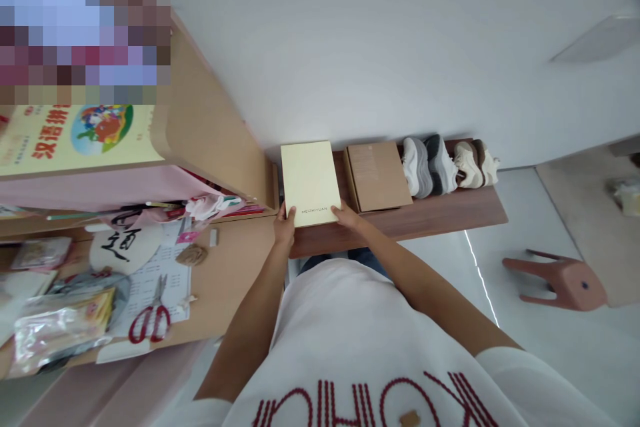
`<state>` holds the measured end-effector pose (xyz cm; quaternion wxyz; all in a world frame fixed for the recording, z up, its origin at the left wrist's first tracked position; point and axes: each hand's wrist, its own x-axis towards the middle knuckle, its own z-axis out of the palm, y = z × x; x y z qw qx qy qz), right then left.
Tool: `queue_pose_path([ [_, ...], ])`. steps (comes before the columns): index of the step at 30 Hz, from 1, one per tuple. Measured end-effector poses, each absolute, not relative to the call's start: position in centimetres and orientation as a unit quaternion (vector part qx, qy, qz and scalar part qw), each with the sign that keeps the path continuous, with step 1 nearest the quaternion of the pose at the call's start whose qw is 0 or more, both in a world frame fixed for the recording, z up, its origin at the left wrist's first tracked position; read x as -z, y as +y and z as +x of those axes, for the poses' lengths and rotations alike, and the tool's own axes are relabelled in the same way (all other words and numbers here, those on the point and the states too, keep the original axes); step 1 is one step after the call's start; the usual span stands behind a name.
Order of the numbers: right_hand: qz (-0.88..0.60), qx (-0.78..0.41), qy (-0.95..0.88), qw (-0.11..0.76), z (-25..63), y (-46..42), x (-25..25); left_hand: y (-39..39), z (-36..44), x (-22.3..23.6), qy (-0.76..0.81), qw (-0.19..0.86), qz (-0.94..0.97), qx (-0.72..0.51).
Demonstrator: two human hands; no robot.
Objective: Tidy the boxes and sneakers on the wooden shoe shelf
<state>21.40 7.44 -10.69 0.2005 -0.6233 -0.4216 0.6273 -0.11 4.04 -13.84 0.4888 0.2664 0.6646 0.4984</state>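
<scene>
A pale yellow box (310, 181) printed with small lettering lies on a low brown shelf (430, 213) against the white wall. My left hand (285, 225) grips its near left corner. My right hand (349, 216) holds its near right corner, fingers curled on the edge. Next to it on the right lies a brown cardboard box (378, 175).
Two pairs of sneakers (449, 165) stand further right on the shelf. At left is a wooden desk (230, 280) with red scissors (151, 320), papers, a fan and packets. A pink stool (560, 279) stands on the floor at right.
</scene>
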Motion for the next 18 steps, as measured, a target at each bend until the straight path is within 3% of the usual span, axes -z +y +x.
queue_pose_path([
  [13,-0.641,-0.532,-0.521,0.185,21.8,7.8,10.1,4.5,-0.4,12.2,0.720,0.449,0.295,-0.439],
  [18,-0.639,-0.468,-0.561,0.241,26.6,7.3,8.2,4.9,0.8,9.2,0.765,0.272,0.368,-0.453],
])
